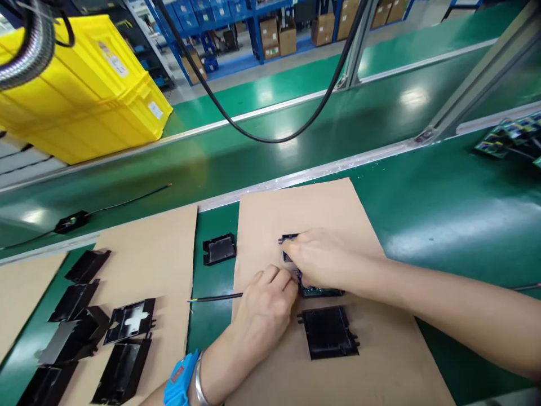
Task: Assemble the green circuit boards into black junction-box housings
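Observation:
My left hand [270,299] is closed around a black cable [217,298], whose stripped end with thin coloured wires sticks out to the left. Its knuckles are beside a black plastic case with a green circuit board [321,291] in it. My right hand [316,256] reaches over that case with fingers bent down and together; the fingertips are mostly hidden. Its index finger overlaps a small black plastic housing [289,239] just behind. Nearer to me, a flat black cover [330,332] with side tabs lies on the cardboard sheet [338,378].
One black housing [219,249] sits on the green bench between cardboard sheets. Several black housings [122,369] lie at left. Yellow crates [84,90] stand at the back left. A black cable [270,140] loops overhead, and circuit boards [513,138] rest at far right.

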### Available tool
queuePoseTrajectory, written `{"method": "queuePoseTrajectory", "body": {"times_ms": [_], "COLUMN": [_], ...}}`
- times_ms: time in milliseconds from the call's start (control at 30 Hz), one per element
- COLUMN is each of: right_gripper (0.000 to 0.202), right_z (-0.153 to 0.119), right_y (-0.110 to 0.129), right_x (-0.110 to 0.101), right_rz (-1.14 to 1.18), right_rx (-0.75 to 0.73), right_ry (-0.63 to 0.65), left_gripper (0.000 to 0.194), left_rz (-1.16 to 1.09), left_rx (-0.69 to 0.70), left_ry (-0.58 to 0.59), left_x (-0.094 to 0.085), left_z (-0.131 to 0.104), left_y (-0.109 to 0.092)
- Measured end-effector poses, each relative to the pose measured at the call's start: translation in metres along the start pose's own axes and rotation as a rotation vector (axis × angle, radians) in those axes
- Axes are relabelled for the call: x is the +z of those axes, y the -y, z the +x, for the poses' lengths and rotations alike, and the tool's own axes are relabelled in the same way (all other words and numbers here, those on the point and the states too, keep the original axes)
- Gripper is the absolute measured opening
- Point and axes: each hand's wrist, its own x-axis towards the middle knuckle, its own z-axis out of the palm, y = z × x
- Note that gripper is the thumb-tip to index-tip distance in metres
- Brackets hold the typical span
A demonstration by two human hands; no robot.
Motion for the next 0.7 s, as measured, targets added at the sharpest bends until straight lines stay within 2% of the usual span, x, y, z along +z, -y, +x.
{"method": "queuePoseTrajectory", "body": {"times_ms": [100, 200, 300, 400, 467, 567, 700], "right_gripper": [0.016, 0.018, 0.018, 0.010, 0.008, 0.006, 0.013], "right_z": [0.008, -0.005, -0.041, -0.081, -0.100, -0.111, -0.107], "right_y": [0.006, -0.001, -0.021, -0.045, -0.055, -0.061, -0.057], "right_x": [-0.004, -0.010, -0.009, 0.004, 0.017, 0.033, 0.037], "right_rz": [-0.005, -0.014, 0.084, 0.222, 0.268, 0.324, 0.338], "right_rx": [-0.017, -0.046, -0.087, -0.046, 0.010, 0.095, 0.135], "right_ry": [0.027, 0.019, -0.127, -0.309, -0.307, -0.251, -0.225], "left_gripper": [0.030, 0.031, 0.028, 0.021, 0.021, 0.036, 0.047], "left_rz": [0.001, -0.080, -0.148, -0.234, -0.265, -0.236, -0.217], "left_rx": [-0.018, -0.018, -0.016, 0.065, 0.169, 0.274, 0.248], "left_ry": [0.020, 0.025, -0.011, -0.038, -0.011, 0.062, 0.119], "left_x": [-0.001, -0.008, -0.018, -0.025, -0.026, -0.020, -0.011], "left_z": [0.002, 0.002, -0.001, 0.000, 0.004, 0.011, 0.013], "left_y": [0.004, 0.008, 0.008, 0.002, -0.003, -0.005, -0.004]}}
